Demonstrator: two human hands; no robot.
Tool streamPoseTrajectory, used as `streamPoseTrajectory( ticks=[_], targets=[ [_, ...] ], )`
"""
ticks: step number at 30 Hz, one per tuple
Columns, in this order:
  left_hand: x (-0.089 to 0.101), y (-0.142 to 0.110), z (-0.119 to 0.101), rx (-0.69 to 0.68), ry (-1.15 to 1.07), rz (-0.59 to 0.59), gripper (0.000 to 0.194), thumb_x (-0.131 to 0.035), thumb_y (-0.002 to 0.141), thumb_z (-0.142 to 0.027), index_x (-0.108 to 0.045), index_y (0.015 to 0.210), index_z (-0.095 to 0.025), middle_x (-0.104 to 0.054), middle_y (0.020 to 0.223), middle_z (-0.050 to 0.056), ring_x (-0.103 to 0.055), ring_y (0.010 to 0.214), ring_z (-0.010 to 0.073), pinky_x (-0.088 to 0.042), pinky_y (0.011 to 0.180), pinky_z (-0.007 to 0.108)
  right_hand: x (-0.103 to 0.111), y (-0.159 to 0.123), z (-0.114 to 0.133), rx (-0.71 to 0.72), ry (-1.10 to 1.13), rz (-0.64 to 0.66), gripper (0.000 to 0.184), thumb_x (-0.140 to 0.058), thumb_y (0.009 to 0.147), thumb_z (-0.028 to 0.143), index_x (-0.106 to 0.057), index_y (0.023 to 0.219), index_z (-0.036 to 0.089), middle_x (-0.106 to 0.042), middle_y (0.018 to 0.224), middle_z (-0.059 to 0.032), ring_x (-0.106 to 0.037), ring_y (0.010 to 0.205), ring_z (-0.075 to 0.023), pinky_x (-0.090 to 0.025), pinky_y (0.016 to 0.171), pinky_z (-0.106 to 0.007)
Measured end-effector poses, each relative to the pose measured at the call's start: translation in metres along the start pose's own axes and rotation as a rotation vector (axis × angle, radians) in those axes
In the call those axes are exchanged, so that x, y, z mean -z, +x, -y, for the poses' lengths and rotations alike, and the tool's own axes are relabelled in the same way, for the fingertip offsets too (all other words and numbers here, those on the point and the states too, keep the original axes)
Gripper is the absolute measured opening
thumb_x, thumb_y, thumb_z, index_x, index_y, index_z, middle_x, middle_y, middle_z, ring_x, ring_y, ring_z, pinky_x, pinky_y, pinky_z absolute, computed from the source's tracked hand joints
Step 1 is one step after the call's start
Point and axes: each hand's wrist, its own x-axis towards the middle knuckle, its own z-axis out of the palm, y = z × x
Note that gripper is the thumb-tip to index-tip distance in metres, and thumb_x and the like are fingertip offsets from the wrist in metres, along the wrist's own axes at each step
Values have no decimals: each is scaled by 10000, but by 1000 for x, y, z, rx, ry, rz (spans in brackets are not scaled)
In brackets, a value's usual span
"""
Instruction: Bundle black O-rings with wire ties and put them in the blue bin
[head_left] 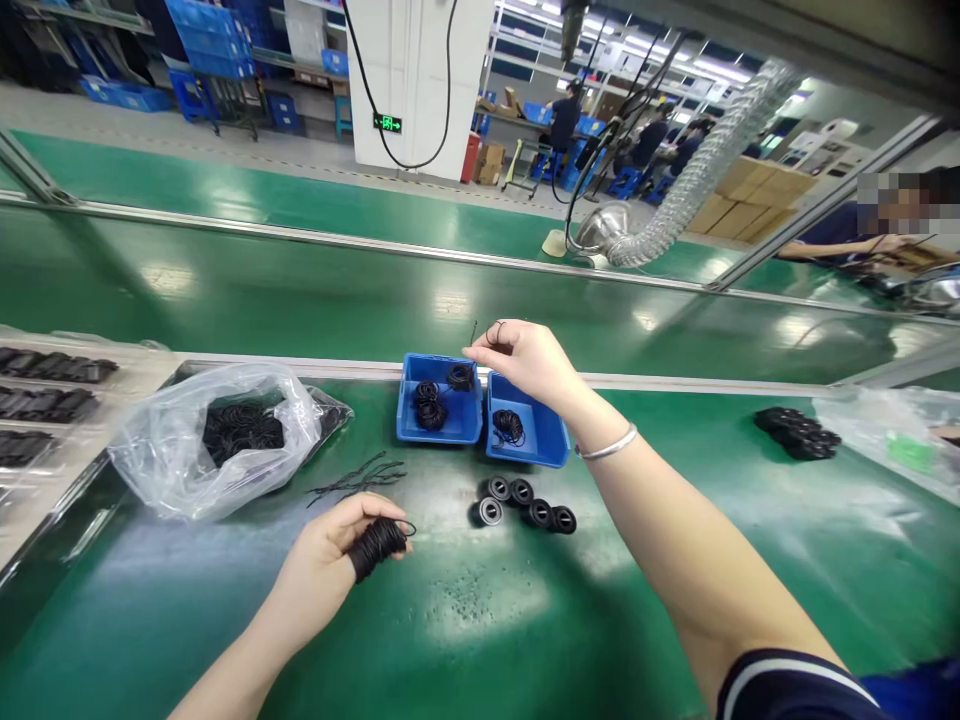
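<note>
My left hand [337, 540] is closed around a bundle of thin black loops [379, 545], low over the bench. One loop sticks out past its fingertips. Above two small blue bins, my right hand [525, 355] pinches a thin black strand [474, 330]. Several black coiled bundles [430, 412] lie in the left blue bin [439, 437], and one coil [508, 427] is in the right blue bin [551, 440]. Loose black strands [356, 480] lie beyond my left hand. Several round black parts [521, 491] with pale centres sit in front of the bins.
An open clear plastic bag [172, 450] of black loops stands at left, beside trays of black parts [52, 405]. A black pile [796, 432] and plastic wrap [885, 420] lie at right. Beyond the metal rail hangs a silver duct [697, 170]. A co-worker [840, 235] sits far right.
</note>
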Motion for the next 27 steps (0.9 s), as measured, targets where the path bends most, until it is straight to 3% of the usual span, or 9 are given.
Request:
streamPoseTrajectory(
  ticks=[6,13,17,21,22,25,27],
  targets=[
    [1,0,3,18,27,5,88,-690,846,-188,-698,932,-169,-737,832,51,-704,772,184,-569,779,305,20,-11,-4,-190,64,-22,345,-727,805,459,-707,695,133,-603,583,11,-468,547,-116,-369,555,-255],
    [4,0,7,15,7,3,117,-705,829,-171,-712,945,-185,-745,846,41,-709,779,181,-567,791,296,35,-32,-39,-319,-133,-36,390,-697,801,513,-727,680,143,-618,537,-3,-503,510,-136,-380,532,-267],
    [3,-1,3,26,-25,-35,139,-737,787,-177,-717,925,-175,-754,825,50,-714,748,190,-577,762,305,41,-51,-51,-325,-232,-114,341,-719,804,432,-703,617,147,-659,584,-50,-585,571,-195,-399,571,-304],
    [1,-1,2,38,-34,-62,144,-728,783,-168,-712,926,-172,-753,818,45,-716,732,187,-579,751,308,30,-63,-30,-239,-278,-251,296,-618,924,353,-719,735,151,-693,758,-80,-648,721,-218,-457,695,-320],
    [1,-1,2,39,-33,-62,142,-722,787,-166,-709,928,-174,-752,821,42,-715,735,185,-578,751,309,21,-62,-21,-114,-270,-182,273,-612,942,334,-729,774,154,-695,777,-75,-659,738,-210,-472,708,-308],
    [0,0,3,36,-25,-57,130,-710,801,-171,-704,931,-176,-748,822,36,-711,739,180,-575,754,308,-17,-51,5,262,-394,276,210,-582,985,295,-735,1011,152,-699,916,-80,-672,842,-190,-496,783,-281],
    [0,1,2,36,-13,-66,123,-705,812,-180,-702,935,-176,-743,826,34,-708,741,176,-572,756,307,-43,-38,15,320,-443,352,266,-681,923,355,-721,1068,135,-686,971,-96,-660,905,-221,-493,812,-298]
  ],
)
